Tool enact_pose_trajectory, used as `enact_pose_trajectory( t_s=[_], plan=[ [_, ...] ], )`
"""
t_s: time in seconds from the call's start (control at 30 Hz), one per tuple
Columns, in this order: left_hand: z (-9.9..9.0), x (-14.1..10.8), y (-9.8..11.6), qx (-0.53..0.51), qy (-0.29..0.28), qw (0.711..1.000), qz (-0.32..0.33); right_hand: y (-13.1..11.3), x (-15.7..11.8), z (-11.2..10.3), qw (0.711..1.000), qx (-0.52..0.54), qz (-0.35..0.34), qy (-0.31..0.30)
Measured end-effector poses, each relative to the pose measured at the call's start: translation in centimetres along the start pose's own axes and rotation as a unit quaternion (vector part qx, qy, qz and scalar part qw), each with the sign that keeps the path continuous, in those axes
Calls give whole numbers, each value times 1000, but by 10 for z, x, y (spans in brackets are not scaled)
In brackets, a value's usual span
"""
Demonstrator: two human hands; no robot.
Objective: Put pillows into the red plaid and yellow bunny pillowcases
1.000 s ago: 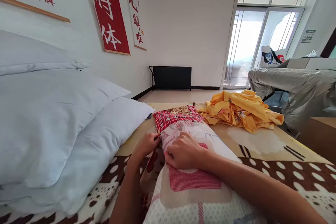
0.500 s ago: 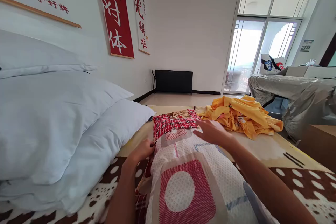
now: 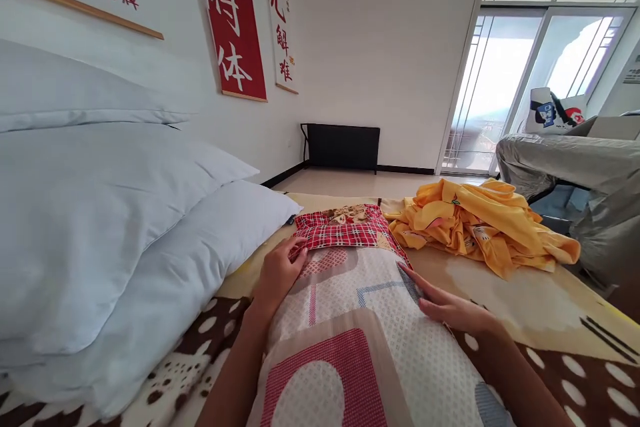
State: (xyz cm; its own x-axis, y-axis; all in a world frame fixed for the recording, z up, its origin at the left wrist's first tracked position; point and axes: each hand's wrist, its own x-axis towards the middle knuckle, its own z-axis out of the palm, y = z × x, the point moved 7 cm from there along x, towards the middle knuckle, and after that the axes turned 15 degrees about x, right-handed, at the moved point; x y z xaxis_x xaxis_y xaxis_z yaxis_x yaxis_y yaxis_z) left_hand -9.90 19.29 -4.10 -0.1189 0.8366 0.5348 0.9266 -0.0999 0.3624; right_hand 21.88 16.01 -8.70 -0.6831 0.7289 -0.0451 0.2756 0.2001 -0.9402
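White patterned fabric covers a plump pillow (image 3: 373,327) that lies lengthwise down the middle of the blanket (image 3: 543,300), running from the bottom of the view toward the far edge. Pink-red squares, a pale round shape and blue-grey stripes show on its upper face. Red plaid cloth (image 3: 340,235) overlaps its far end, stopping just short of the blanket's far edge, with a brown printed motif near the top.

The left hand (image 3: 281,270) is at the near left corner of the plaid cloth, its thumb and fingers bent around the border where cloth and pillow meet; whether its grip is clamped on the fabric, I cannot tell. The right hand (image 3: 453,310) lies along the pillow's right side, fingers stretched forward and thumb a little apart from them, its grip closed on nothing.

White pillows (image 3: 120,213) are stacked along the blanket's left side, the lower one's corner reaching near the plaid cloth. Yellow cloth (image 3: 480,223) sits in a crumpled heap by the far right corner, just beside the plaid. Beyond the far edge, a black panel (image 3: 343,147) stands by the wall; past the right edge is furniture wrapped in clear plastic (image 3: 565,157).
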Motion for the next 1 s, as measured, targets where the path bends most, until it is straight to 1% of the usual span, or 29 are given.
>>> enact_pose_trajectory(
  t_s=[0.07, 0.17, 0.27, 0.37, 0.43, 0.5, 0.7, 0.87, 1.0],
  plan=[
    [8, 4, 13, -21, -14, 999, 33, -13, 0, 11, 1000, 7, -20, -21],
    [19, 7, 23, -40, -36, 996, 72, -26, 4, 30, 1000, 17, -21, -5],
    [21, 10, 22, -42, -36, 996, 75, -32, 8, 44, 999, 24, -27, 12],
    [17, 11, 18, -40, -26, 996, 70, -33, 9, 53, 999, 10, -49, 21],
    [14, 10, 20, -37, -17, 997, 70, -32, 9, 57, 998, -7, -59, 26],
    [10, 8, 28, -36, -11, 996, 79, -32, 8, 59, 997, -22, -64, 32],
    [-8, -6, 64, -40, 7, 991, 129, -28, 7, 64, 996, -58, -49, 42],
    [-19, -19, 86, -50, -31, 984, 169, -21, 8, 67, 998, -45, -22, 29],
    [-22, -25, 95, -69, -65, 977, 189, -22, 12, 58, 997, -8, -42, 60]
  ],
)
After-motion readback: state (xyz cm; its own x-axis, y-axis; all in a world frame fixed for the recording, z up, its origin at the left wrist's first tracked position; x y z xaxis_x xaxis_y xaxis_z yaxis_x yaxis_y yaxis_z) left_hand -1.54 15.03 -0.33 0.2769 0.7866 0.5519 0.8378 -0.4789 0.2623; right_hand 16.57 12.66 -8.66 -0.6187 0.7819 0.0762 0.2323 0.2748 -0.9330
